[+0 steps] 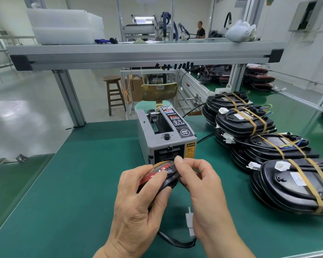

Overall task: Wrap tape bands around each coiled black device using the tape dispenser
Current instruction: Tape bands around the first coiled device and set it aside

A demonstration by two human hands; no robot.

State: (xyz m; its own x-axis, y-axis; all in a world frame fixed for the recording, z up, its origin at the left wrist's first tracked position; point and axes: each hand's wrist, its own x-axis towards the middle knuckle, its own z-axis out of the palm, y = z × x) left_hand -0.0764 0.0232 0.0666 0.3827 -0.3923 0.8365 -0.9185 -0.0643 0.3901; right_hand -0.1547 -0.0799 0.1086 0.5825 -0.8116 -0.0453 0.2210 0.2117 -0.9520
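**black device (pixel 168 180): held in both hands, just in front of the tape dispenser (pixel 166 135)**

1. Desk (pixel 73 183). Green mat top. An aluminium shelf (pixel 138 56) spans above its far edge.
2. Banded stacks (pixel 296 185). Four stacks of black devices in a row along the right side of the desk, running from near to far. Each is bound by two tan bands, with white plugs and thin coloured wires showing at the edges.
3. Tape dispenser. Grey box standing upright at mid-desk with its outlet facing the person. It has a yellow caution label at the front right and a black dial on top.
4. Left hand (pixel 138 207). It grips the black device from the left. The thumb lies over the top face and the fingers (pixel 164 192) curl under the lower rim.
5. Right hand (pixel 199 187). Its fingers (pixel 179 161) are bent in against the device's right end. The thumb and forefinger tips meet at the upper edge, just below the dispenser outlet. Whether a strip of tape sits between them cannot be told.
6. black device. Raised off the desk between the two hands and tilted. It has a black rim, and a red and clear face shows under the left thumb.
7. Cable (pixel 175 241). Black, looping on the desk beneath the wrists.
8. White connector (pixel 189 223). It lies between the forearms, at the cable's end.
9. Black tape strips (pixel 175 66). A short row hanging from the front edge of the shelf.
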